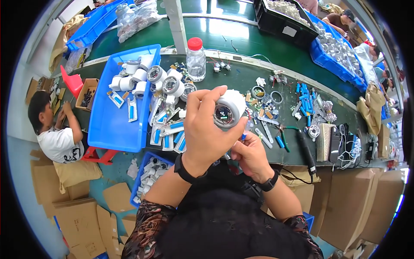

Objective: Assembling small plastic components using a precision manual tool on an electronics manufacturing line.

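Note:
My left hand [199,131] is closed round a white cylindrical housing [236,100] with a grey ring at its open end. Inside that ring a dark round circuit board [223,115] and thin wires show. Just below the housing, my right hand [252,156] pinches a small item, mostly hidden, with a bit of blue at the fingertips. Similar white housings with grey rings [173,86] lie left of my hands, partly in a blue tray [97,125]. Nearer me, white holders with blue battery cells [170,129] are heaped.
A clear jar with a red lid [196,64] stands behind my hands. To the right lie loose blue cells [305,101], green-handled pliers [284,140] and a corded black tool [306,151]. A co-worker [60,134] sits at left. Cardboard boxes [349,203] stand at lower right.

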A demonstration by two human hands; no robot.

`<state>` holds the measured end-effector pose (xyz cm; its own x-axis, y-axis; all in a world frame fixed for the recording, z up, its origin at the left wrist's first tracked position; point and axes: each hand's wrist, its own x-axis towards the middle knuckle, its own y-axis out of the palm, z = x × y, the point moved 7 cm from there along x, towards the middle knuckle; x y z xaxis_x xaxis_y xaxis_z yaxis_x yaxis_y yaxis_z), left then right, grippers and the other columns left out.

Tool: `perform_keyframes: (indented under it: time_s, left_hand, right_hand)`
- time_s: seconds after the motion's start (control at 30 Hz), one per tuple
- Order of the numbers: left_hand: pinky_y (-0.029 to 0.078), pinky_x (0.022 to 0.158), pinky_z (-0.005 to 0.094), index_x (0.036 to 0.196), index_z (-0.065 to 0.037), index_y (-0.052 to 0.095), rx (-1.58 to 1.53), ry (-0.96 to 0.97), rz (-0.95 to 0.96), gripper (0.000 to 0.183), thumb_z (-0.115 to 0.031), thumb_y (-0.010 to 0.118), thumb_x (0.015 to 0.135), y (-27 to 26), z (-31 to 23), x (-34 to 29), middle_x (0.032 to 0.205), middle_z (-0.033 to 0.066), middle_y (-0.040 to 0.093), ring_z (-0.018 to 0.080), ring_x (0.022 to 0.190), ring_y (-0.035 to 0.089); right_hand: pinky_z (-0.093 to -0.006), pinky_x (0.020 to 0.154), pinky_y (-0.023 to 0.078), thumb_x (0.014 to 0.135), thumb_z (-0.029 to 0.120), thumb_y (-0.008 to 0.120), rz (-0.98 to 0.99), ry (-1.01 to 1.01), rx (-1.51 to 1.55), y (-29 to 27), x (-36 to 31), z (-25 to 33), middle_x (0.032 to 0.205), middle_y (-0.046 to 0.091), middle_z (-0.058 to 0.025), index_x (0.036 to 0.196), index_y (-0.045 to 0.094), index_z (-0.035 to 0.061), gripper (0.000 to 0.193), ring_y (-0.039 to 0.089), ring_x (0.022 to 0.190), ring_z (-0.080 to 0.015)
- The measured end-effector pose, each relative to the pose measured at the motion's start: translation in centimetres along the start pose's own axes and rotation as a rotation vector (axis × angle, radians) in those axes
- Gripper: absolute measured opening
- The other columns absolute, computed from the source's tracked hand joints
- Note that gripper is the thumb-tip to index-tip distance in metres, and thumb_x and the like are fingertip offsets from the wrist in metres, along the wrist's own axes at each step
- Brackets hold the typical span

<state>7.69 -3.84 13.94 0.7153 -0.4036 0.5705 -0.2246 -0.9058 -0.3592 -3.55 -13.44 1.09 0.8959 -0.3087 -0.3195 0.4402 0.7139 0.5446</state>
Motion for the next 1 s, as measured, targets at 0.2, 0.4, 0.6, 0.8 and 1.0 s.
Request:
perform_keyframes:
  time_s: [0.2, 0.4, 0.6, 0.8, 1.0]
  left_hand:
    - [0.053, 0.080, 0.0360, 0.123, -0.002, 0.064, 0.018, -0.011, 0.013, 0.065, -0.013, 0.090, 0.064, 0.27, -0.06, 0.07, 0.111, 0.0126, 0.056, 0.0260, 0.097, 0.062]
    - [0.054, 0.080, 0.0362, 0.122, -0.002, 0.065, 0.068, -0.014, 0.027, 0.064, -0.015, 0.090, 0.065, 0.29, -0.09, 0.00, 0.111, 0.0128, 0.057, 0.0265, 0.096, 0.062]
    - [0.054, 0.079, 0.0361, 0.122, -0.002, 0.065, 0.070, -0.022, 0.026, 0.064, -0.016, 0.090, 0.065, 0.17, 0.14, 0.03, 0.110, 0.0129, 0.057, 0.0261, 0.095, 0.063]
    - [0.054, 0.079, 0.0360, 0.122, -0.002, 0.065, 0.088, -0.045, 0.029, 0.064, -0.017, 0.090, 0.065, 0.13, 0.29, 0.09, 0.109, 0.0128, 0.057, 0.0260, 0.095, 0.063]
    - [0.053, 0.081, 0.0362, 0.121, -0.002, 0.066, 0.074, -0.019, 0.041, 0.064, -0.016, 0.091, 0.064, 0.48, 0.11, 0.30, 0.110, 0.0127, 0.058, 0.0266, 0.096, 0.062]
  right_hand:
    - [-0.0192, 0.055, 0.047, 0.093, 0.007, 0.074, 0.020, -0.011, 0.019, -0.21, -0.20, -0.10, 0.088, 0.072, -0.0035, 0.107, 0.067, 0.0039, 0.015, 0.059, 0.062, -0.0067]
    - [-0.0194, 0.055, 0.048, 0.093, 0.006, 0.074, 0.012, 0.017, -0.006, -0.08, -0.36, -0.20, 0.091, 0.074, -0.0063, 0.106, 0.067, 0.0032, 0.015, 0.060, 0.062, -0.0068]
    - [-0.0194, 0.056, 0.049, 0.093, 0.007, 0.074, 0.026, 0.022, 0.020, 0.11, -0.38, -0.27, 0.095, 0.075, -0.0094, 0.107, 0.067, 0.0029, 0.016, 0.060, 0.063, -0.0068]
    - [-0.0189, 0.056, 0.048, 0.093, 0.007, 0.074, 0.039, 0.034, 0.006, 0.19, -0.21, -0.24, 0.094, 0.075, -0.0078, 0.107, 0.067, 0.0032, 0.016, 0.060, 0.062, -0.0069]
    - [-0.0192, 0.056, 0.048, 0.093, 0.008, 0.074, 0.043, 0.015, -0.002, -0.07, -0.17, -0.23, 0.093, 0.075, -0.0067, 0.107, 0.068, 0.0029, 0.016, 0.060, 0.062, -0.0067]
